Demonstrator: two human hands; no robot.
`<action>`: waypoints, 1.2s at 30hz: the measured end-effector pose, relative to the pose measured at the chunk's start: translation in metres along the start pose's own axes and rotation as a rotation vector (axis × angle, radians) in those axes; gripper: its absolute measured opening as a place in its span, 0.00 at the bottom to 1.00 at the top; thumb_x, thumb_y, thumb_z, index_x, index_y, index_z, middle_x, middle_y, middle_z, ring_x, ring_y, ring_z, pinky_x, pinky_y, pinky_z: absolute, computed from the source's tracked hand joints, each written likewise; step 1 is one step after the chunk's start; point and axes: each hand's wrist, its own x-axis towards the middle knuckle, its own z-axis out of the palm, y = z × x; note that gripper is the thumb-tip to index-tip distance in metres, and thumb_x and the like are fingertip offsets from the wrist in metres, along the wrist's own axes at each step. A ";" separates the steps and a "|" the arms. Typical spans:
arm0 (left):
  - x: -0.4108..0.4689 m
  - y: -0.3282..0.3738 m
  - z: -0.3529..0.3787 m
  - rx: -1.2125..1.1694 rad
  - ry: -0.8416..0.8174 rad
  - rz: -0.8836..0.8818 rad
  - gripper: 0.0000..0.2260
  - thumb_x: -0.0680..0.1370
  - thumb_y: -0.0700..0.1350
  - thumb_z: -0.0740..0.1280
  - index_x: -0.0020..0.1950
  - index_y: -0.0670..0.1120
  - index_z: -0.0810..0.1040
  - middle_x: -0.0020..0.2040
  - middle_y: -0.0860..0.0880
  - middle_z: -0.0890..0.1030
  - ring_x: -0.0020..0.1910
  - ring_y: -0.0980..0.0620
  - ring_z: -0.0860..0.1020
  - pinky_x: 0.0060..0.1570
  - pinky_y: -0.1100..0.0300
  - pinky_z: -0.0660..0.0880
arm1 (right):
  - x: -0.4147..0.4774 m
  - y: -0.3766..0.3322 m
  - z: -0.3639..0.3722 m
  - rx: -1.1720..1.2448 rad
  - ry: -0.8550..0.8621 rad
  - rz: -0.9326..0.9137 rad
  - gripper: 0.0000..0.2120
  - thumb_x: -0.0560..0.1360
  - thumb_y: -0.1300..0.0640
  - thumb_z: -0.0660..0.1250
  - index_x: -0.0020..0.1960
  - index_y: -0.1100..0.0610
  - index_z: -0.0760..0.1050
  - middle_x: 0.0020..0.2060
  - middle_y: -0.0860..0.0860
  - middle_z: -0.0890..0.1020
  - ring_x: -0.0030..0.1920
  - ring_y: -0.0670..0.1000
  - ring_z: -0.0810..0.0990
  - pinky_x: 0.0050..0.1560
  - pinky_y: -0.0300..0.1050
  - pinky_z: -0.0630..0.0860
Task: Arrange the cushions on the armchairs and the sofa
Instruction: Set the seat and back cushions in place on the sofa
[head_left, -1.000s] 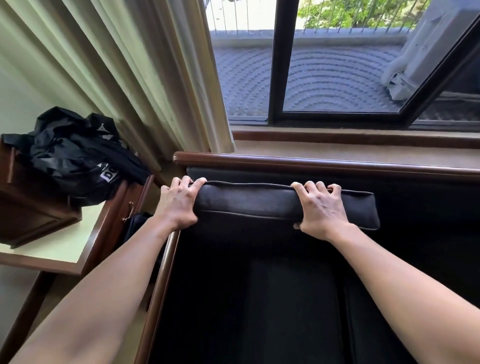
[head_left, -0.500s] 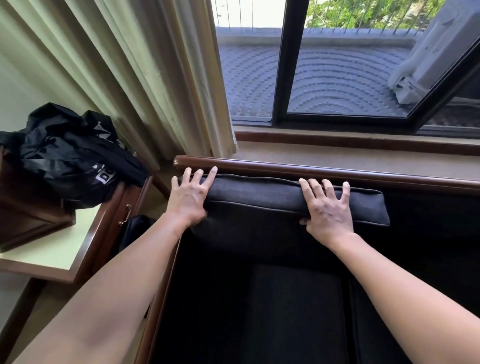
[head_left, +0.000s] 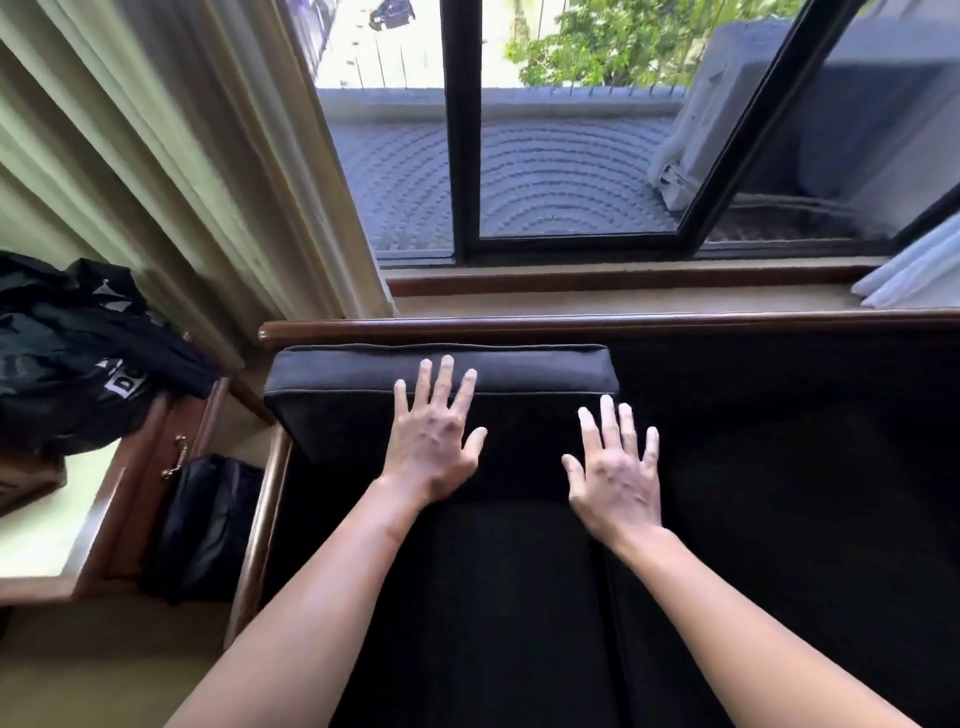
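Observation:
A dark grey back cushion (head_left: 337, 384) stands upright at the left end of a dark sofa, leaning against the wooden back rail (head_left: 675, 325). My left hand (head_left: 434, 436) lies flat on the cushion's front face, fingers spread. My right hand (head_left: 615, 473) hovers open by the cushion's right edge, fingers apart; whether it touches the cushion I cannot tell. Neither hand holds anything. The black seat cushion (head_left: 519, 613) lies below my forearms. To the right of the back cushion the sofa back is dark and hard to read.
A wooden side table (head_left: 104, 525) stands left of the sofa with a black garment (head_left: 78, 353) piled on it. A dark bag (head_left: 208, 525) sits between table and sofa arm (head_left: 260, 525). Cream curtains (head_left: 182, 156) and a window (head_left: 561, 171) are behind.
Both hands have let go of the cushion's top edge and opened. The left hand moved right onto the cushion's face; the right hand slid down to its right edge. The cushion now stands further back against the rail.

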 end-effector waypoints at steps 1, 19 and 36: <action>0.000 0.022 0.003 -0.023 0.008 0.017 0.35 0.83 0.58 0.63 0.86 0.49 0.55 0.86 0.41 0.50 0.85 0.37 0.47 0.81 0.33 0.48 | -0.010 0.016 -0.004 0.006 -0.003 0.027 0.33 0.78 0.47 0.67 0.79 0.56 0.63 0.81 0.60 0.59 0.81 0.62 0.54 0.77 0.70 0.54; -0.036 0.393 0.192 -0.571 -0.270 -0.459 0.27 0.81 0.59 0.66 0.79 0.53 0.69 0.78 0.51 0.71 0.75 0.49 0.71 0.72 0.50 0.70 | -0.090 0.418 0.006 0.001 -0.202 0.232 0.30 0.80 0.46 0.63 0.77 0.59 0.64 0.79 0.61 0.63 0.80 0.61 0.58 0.77 0.63 0.58; 0.003 0.434 0.372 -1.136 -0.215 -1.028 0.46 0.73 0.72 0.70 0.80 0.43 0.66 0.73 0.49 0.76 0.74 0.46 0.74 0.74 0.53 0.70 | -0.059 0.551 0.101 0.246 -0.176 0.593 0.50 0.71 0.22 0.59 0.76 0.58 0.55 0.67 0.63 0.73 0.60 0.68 0.77 0.54 0.63 0.76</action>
